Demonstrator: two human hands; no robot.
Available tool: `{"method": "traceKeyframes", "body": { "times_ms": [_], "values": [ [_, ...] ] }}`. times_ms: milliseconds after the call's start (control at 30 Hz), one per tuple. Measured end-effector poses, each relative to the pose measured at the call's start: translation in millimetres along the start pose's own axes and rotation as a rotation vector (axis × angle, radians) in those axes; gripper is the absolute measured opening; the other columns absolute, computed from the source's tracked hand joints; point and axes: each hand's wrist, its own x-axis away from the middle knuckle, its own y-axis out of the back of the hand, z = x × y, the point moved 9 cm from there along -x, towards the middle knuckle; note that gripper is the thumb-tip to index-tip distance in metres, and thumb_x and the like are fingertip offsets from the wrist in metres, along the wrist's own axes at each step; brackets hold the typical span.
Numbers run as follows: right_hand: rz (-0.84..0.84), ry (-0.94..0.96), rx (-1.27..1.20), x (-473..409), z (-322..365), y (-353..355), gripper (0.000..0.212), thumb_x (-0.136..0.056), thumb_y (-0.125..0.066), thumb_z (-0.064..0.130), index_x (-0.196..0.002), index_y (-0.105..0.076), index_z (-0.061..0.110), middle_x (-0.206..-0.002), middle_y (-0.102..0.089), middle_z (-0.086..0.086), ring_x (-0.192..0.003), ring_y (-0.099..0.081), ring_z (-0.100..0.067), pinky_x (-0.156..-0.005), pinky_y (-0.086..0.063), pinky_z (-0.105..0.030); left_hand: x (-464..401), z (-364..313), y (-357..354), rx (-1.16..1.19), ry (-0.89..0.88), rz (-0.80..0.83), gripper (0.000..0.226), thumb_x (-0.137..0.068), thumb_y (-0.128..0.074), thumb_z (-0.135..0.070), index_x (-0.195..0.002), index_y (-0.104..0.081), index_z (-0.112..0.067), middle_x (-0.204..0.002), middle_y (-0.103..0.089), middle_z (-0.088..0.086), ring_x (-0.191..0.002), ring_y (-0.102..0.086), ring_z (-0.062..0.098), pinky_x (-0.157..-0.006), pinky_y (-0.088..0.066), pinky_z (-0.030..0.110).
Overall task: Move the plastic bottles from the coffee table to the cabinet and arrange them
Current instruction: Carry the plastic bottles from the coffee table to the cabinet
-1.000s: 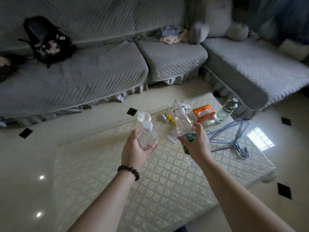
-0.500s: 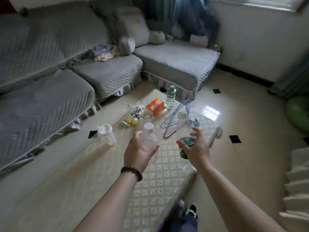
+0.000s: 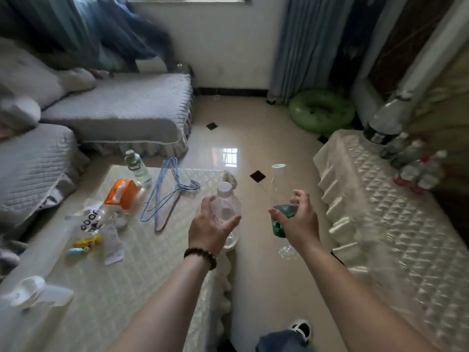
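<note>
Clear plastic, thin-walled and seemingly empty: two bottles are carried, one per hand, in the gap between coffee table (image 3: pixel 142 273) at 9 o'clock and cabinet (image 3: pixel 380 224) at 3 o'clock.

Left hand (image 3: pixel 212 228) cups the short round bottle (image 3: pixel 227 208) from behind, fingers wrapped about its belly, white cap upward. Right hand (image 3: pixel 298 221) grasps the tall bottle (image 3: pixel 278 199) at its green label band, thumb in front, fingers curled loosely round the far side; the base hangs below the wrist.

Handling, as judged: both look light and will dent under a hard squeeze, and smooth walls may slip. The labelled waist gives the best purchase; the cap end is stiff. Empty bottles tip readily when set down, so each wants placing squarely on its base.

Count, coffee table: one green-capped bottle (image 3: pixel 137 166) upright at 11 o'clock and one white flip-top bottle (image 3: pixel 38 294) at 8 o'clock, blurred. Also there: one orange tissue box (image 3: pixel 124 193), a bundle of blue wire hangers (image 3: pixel 167 191) whose number cannot be told, one printed plastic bag (image 3: pixel 92 219).

Count, cabinet: one large dark-labelled bottle (image 3: pixel 385 120) and a blurred row of small bottles (image 3: pixel 416 163) at 2 o'clock, five or so; the exact number cannot be told.
</note>
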Motion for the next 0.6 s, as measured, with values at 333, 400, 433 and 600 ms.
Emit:
{"method": "traceKeyframes", "body": {
  "times_ms": [333, 400, 433, 600],
  "values": [
    [-0.273, -0.104, -0.004, -85.4, -95.6, 179.3, 0.071, -0.07, -0.08, 0.038, -0.127, -0.041, 0.018, -0.121, -0.054, -0.006, -0.107, -0.055, -0.024, -0.084, -0.041, -0.028, -48.8, -152.3, -187.6, 0.055, -0.141, 0.226, 0.075, -0.063, -0.08, -0.051, -0.125, -0.045, -0.026, -0.116, -0.062, 0.002, -0.101, -0.06, 0.02, -0.086, -0.052, 0.041],
    [-0.323, -0.112, 0.006, -100.8, -112.4, 215.7, 0.069, -0.071, -0.079, 0.038, -0.125, -0.042, 0.019, -0.118, -0.054, -0.005, -0.104, -0.055, -0.022, -0.081, -0.041, -0.027, -53.3, -184.7, -226.0, 0.078, -0.169, 0.262, 0.074, -0.064, -0.081, -0.047, -0.125, -0.045, -0.026, -0.118, -0.061, 0.0, -0.102, -0.06, 0.018, -0.087, -0.052, 0.04],
    [-0.344, -0.122, 0.009, -107.6, -121.7, 232.8, 0.068, -0.071, -0.079, 0.038, -0.125, -0.042, 0.019, -0.117, -0.054, -0.004, -0.103, -0.054, -0.022, -0.08, -0.041, -0.027, -55.0, -199.8, -245.1, 0.09, -0.178, 0.284, 0.074, -0.064, -0.081, -0.046, -0.125, -0.045, -0.026, -0.119, -0.06, -0.001, -0.102, -0.059, 0.017, -0.087, -0.052, 0.039],
    [-0.449, -0.228, 0.01, -126.5, -172.6, 305.8, 0.075, -0.073, -0.078, 0.038, -0.134, -0.039, 0.017, -0.125, -0.052, -0.007, -0.113, -0.052, -0.025, -0.086, -0.042, -0.029, -53.5, -266.7, -324.7, 0.115, -0.238, 0.394, 0.073, -0.065, -0.082, -0.041, -0.126, -0.045, -0.025, -0.118, -0.059, -0.001, -0.099, -0.056, 0.012, -0.081, -0.047, 0.025]
  ]
}}
